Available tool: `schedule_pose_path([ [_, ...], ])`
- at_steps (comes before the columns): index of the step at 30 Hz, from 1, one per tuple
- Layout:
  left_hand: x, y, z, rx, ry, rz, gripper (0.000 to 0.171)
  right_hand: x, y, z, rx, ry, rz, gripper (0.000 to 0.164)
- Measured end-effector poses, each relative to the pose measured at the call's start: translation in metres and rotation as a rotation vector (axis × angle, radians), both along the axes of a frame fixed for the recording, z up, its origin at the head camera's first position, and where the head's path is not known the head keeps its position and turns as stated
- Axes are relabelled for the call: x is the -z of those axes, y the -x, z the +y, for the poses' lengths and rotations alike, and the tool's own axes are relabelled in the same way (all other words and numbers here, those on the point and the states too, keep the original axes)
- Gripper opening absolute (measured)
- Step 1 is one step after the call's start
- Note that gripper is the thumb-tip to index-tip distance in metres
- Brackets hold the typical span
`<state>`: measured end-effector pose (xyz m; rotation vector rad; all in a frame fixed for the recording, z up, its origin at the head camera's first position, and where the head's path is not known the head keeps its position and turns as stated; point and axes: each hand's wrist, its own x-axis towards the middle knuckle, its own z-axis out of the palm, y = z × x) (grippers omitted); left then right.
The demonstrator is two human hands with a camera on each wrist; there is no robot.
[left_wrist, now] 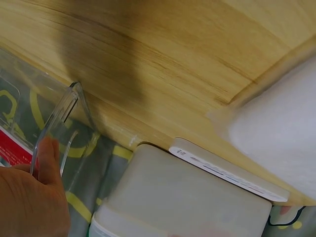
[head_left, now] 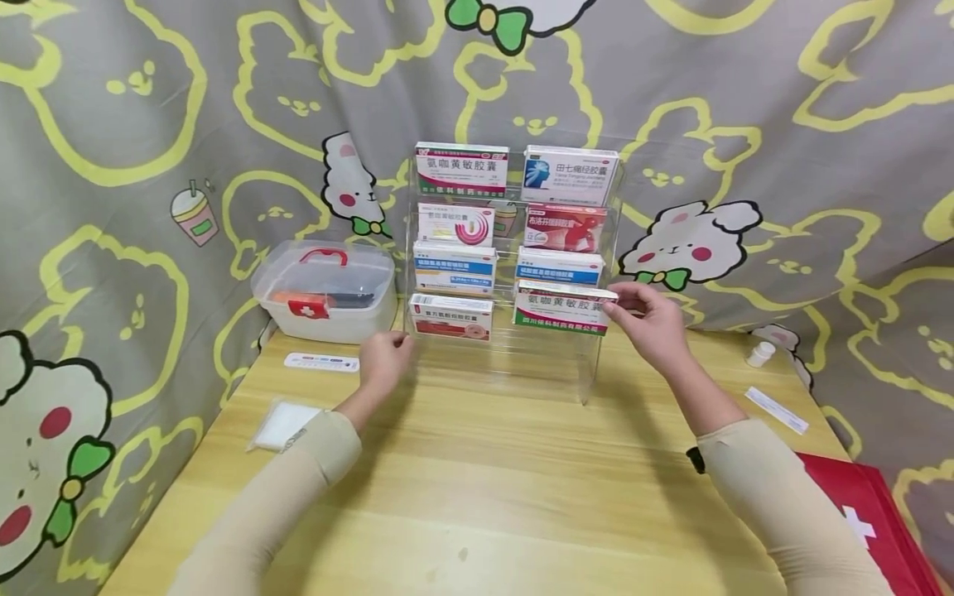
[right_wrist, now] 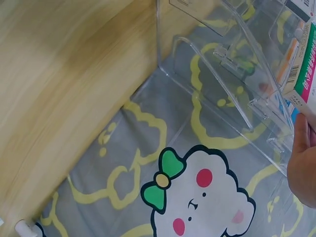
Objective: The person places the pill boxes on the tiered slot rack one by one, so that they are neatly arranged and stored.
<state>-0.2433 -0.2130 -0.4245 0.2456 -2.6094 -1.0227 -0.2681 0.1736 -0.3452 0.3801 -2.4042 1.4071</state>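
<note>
A clear acrylic display rack holds medicine boxes in two columns. My right hand pinches the right end of a white, green and magenta medicine box at the bottom of the right column. That box leans out over the lower tiers, and its end panel shows in the right wrist view beside the fingers. With my left hand I grip the rack's left side edge, low down; the left wrist view has the thumb and fingers on either side of the clear panel. A red-and-white medicine box sits near that hand.
Behind my left hand stands a translucent first-aid box with a red handle. A thermometer pack and a white packet lie at left. At right are a small white bottle, a white strip and a red pouch.
</note>
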Motion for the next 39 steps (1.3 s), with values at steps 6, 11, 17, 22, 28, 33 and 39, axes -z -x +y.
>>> schedule_pose_path([
  [6, 0.001, -0.002, -0.007, 0.022, 0.009, -0.005, 0.019, -0.002, 0.005, -0.012, 0.011, 0.006, -0.007, 0.029],
  [11, 0.001, -0.004, -0.009, 0.013, 0.009, 0.005, 0.019, 0.000, 0.008, -0.024, -0.014, -0.041, 0.018, 0.026],
  [17, 0.002, -0.004, -0.008, 0.016, 0.009, -0.004, 0.019, 0.006, 0.006, -0.029, -0.031, -0.119, 0.134, 0.022],
  [22, 0.001, -0.002, -0.007, 0.017, 0.017, 0.002, 0.020, 0.009, 0.005, -0.029, 0.017, -0.288, 0.293, 0.019],
  [28, -0.001, -0.001, -0.006, 0.022, 0.025, 0.008, 0.020, 0.006, 0.003, -0.027, 0.056, -0.533, 0.393, 0.014],
  [33, -0.001, -0.001, -0.005, 0.023, 0.021, 0.006, 0.020, 0.002, 0.004, -0.028, 0.030, -0.619, 0.332, 0.011],
  [39, 0.001, -0.001, -0.004, 0.019, 0.019, -0.017, 0.020, -0.002, 0.004, -0.031, 0.054, -0.722, 0.278, 0.009],
])
